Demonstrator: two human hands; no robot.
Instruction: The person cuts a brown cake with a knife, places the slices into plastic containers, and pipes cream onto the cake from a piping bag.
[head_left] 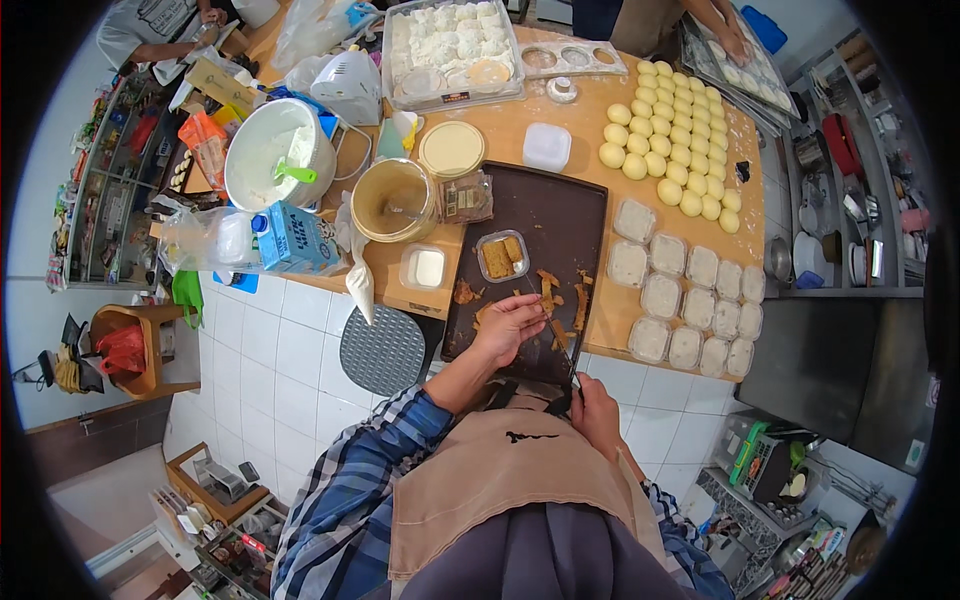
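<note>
My right hand [597,412] is closed round the handle of a long thin knife [560,338], its blade slanting up and left over the dark brown tray [530,200]. My left hand [510,328] is beside the blade's upper end, fingers drawn together; whatever they may pinch is too small to make out. Just beyond it on the tray stands a small clear square tub [502,257] with golden-brown cake pieces [497,258] in it. Torn brown scraps [580,300] lie around the tub and blade.
Left of the tray stand a tan bucket [395,200], a milk carton [297,240], a piping bag [360,285] and a white mixing bowl [280,155]. Dough balls [670,130] and filled clear tubs [685,295] cover the right side. Another person's hand [735,45] works at the far right.
</note>
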